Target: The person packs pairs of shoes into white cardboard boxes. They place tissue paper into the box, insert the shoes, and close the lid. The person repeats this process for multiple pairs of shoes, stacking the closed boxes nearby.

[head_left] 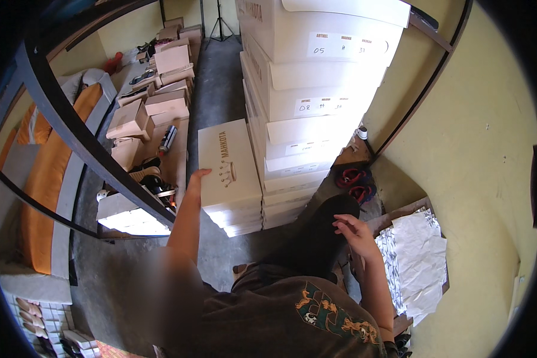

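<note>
My left hand [199, 178] touches the left edge of a white cardboard box [238, 152], the top one of a low stack. One finger lies stretched out at the lid's edge; the others are mostly hidden. A crown is printed on the lid in gold-brown. My right hand [355, 234] hangs above my dark-trousered knee [331, 224], holding nothing, its fingers loosely bent and apart. Right behind the low stack rises a much taller stack of white boxes [325, 89] with paper labels on their ends.
Brown cardboard boxes [168, 102] and a spray can [167, 138] line the left side. A dark metal frame [80, 128] crosses there, before an orange-and-grey sofa [62, 173]. Red-and-dark shoes [358, 185] lie beyond my knee; crumpled white paper [413, 256] covers a surface at right.
</note>
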A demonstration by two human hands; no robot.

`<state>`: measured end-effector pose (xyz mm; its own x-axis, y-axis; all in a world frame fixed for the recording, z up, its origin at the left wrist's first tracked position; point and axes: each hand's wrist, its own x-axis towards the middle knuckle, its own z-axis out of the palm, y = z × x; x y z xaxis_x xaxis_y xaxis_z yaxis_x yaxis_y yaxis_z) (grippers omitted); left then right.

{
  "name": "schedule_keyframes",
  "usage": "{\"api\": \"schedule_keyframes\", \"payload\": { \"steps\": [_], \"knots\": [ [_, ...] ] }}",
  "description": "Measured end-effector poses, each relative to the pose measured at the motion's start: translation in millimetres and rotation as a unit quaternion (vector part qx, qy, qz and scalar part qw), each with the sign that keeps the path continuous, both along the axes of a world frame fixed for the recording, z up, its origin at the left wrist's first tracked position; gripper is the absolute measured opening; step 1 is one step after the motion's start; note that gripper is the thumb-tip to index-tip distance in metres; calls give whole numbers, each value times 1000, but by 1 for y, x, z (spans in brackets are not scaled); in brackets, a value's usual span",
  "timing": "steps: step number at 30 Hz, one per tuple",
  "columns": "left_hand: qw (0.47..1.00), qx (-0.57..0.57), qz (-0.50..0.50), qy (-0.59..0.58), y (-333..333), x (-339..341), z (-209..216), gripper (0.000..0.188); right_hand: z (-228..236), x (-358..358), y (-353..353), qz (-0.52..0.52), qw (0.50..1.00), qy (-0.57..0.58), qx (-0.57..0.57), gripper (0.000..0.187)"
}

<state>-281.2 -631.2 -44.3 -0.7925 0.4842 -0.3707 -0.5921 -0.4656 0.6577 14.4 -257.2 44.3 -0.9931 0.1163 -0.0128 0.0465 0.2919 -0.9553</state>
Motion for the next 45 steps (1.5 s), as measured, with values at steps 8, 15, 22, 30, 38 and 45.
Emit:
{"api": "schedule_keyframes", "payload": {
  "steps": [8, 15, 22, 30, 38, 45],
  "knots": [
    [603, -533, 361, 471, 21, 82, 41, 26, 5, 7, -4, -2, 999, 10, 43, 26],
    [775, -196, 83, 595, 146, 208, 78, 20, 37, 44, -2, -68, 988, 138, 19, 29],
    [762, 24, -251, 596, 273, 257, 88, 21, 52, 143, 16, -142, 976, 165, -18, 31],
    [579, 173, -631, 487, 367, 413, 99, 27, 23, 319, -34, -475, 810, 330, -97, 29],
    [468, 199, -761, 403, 434, 566, 50, 24, -35, 447, -102, -703, 544, 450, -91, 25],
    [488, 127, -782, 367, 477, 652, -2, 29, -127, 544, -82, -795, 431, 351, -245, 27]
  ]
}}
